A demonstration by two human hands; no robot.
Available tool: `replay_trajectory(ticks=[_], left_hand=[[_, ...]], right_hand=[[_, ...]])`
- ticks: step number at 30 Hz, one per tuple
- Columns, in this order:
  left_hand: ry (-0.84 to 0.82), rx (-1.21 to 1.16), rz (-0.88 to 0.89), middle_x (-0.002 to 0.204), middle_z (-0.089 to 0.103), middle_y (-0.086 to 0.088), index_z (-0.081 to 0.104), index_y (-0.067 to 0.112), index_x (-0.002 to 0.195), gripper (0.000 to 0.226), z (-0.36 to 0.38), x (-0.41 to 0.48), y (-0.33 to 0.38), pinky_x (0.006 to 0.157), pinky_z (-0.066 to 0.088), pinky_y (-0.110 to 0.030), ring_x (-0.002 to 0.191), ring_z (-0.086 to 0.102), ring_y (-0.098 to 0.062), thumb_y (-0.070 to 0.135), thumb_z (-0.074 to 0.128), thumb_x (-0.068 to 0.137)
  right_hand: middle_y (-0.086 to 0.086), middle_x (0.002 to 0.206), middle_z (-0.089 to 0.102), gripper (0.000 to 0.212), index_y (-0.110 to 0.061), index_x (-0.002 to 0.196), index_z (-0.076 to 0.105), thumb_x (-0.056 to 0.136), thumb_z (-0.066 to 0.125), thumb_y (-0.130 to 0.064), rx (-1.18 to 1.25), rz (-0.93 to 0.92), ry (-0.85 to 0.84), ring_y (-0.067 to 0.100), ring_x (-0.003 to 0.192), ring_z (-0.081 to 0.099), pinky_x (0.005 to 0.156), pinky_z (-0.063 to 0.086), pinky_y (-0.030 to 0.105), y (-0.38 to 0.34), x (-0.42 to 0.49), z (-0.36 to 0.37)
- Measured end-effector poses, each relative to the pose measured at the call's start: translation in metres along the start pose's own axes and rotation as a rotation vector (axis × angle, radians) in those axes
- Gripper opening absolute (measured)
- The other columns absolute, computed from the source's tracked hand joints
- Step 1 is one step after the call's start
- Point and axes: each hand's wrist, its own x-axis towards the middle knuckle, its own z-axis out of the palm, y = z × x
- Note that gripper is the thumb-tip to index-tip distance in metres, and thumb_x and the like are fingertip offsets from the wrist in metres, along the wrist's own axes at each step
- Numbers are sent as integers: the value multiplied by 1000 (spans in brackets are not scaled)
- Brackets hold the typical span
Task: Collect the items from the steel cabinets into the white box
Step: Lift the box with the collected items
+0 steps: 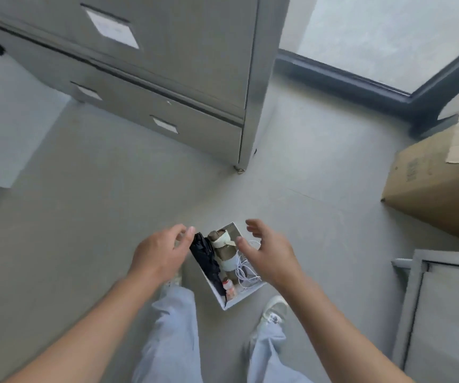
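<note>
Hands: left hand [159,255] and right hand [270,258] hover over the white box [246,295], one at each long side, fingers loosely spread, gripping nothing | Box contents: black folded bundle [205,258] along left wall, brown-and-white wrapped roll [224,248], coiled white cable [244,270], small orange bottle [229,288] at near end | Writing: steel cabinet [167,78] beyond box, drawer labels [112,29] too blurred to read.

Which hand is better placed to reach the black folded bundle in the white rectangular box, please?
Probably the left hand, open, fingertips beside the black folded bundle; the right hand hangs over the coiled white cable across the white rectangular box.
</note>
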Motion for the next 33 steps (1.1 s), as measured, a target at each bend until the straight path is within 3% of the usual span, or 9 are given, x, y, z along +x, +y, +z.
replay_trajectory(ticks=[3, 6, 9, 15, 19, 21, 25, 29, 33], left_hand=[[20, -92, -144, 81, 59, 14, 58, 33, 95, 42, 31, -34, -15, 64, 37, -31, 81, 61, -18, 63, 29, 97], [13, -176, -245, 93, 66, 14, 59, 32, 98, 42, 64, -60, -36, 71, 45, -31, 89, 64, -17, 63, 30, 96], [18, -212, -332, 104, 70, 13, 60, 31, 99, 43, 100, -62, -63, 76, 49, -32, 93, 65, -17, 63, 30, 96], [54, -264, -467, 96, 69, 12, 59, 31, 94, 43, 178, -50, -108, 67, 41, -29, 85, 61, -16, 63, 31, 96], [66, -335, -585, 94, 66, 12, 62, 29, 96, 45, 237, -43, -123, 69, 41, -29, 89, 62, -17, 63, 32, 97], [64, -366, -640, 100, 69, 11, 62, 30, 96, 45, 272, -36, -129, 72, 42, -30, 93, 64, -18, 63, 33, 97], [58, -431, -688, 107, 69, 11, 60, 34, 100, 39, 339, -21, -130, 81, 49, -34, 98, 64, -18, 64, 35, 95], [77, -488, -702, 114, 64, 10, 55, 30, 118, 44, 394, 6, -136, 88, 50, -38, 96, 62, -18, 62, 38, 93], [68, -536, -730, 117, 62, 7, 53, 25, 125, 48, 437, 26, -142, 89, 49, -39, 97, 61, -17, 60, 40, 94]], right_hand=[[-15, 130, 66, 50, -30, 138, 56, 93, 63, -51, -109, -63, -79, 2, 103, 61, 91, 47, 28, 7, 5, 10], [-10, 129, 67, 49, -26, 138, 57, 94, 64, -47, -156, -66, -163, 11, 117, 62, 99, 50, 36, 20, 11, 31], [-10, 129, 67, 48, -26, 136, 58, 93, 64, -45, -151, -61, -227, 10, 121, 62, 101, 50, 39, 40, 29, 63], [-16, 118, 67, 40, -26, 130, 61, 94, 66, -43, -141, -66, -294, 11, 114, 64, 99, 52, 38, 90, 78, 123], [-20, 110, 68, 27, -28, 116, 62, 94, 68, -42, -168, -61, -349, 12, 113, 67, 98, 53, 37, 133, 113, 150], [-17, 110, 70, 25, -25, 113, 63, 94, 69, -40, -187, -73, -326, 13, 110, 68, 98, 54, 39, 161, 134, 157], [-1, 124, 72, 40, -16, 128, 64, 93, 68, -36, -232, -91, -296, 16, 115, 68, 101, 53, 45, 217, 170, 167], [0, 128, 70, 42, -18, 131, 63, 93, 69, -36, -279, -113, -283, 18, 122, 64, 102, 52, 45, 267, 197, 182], [-4, 127, 69, 41, -20, 129, 64, 92, 70, -36, -225, -132, -159, 14, 117, 64, 101, 53, 43, 303, 213, 195]])
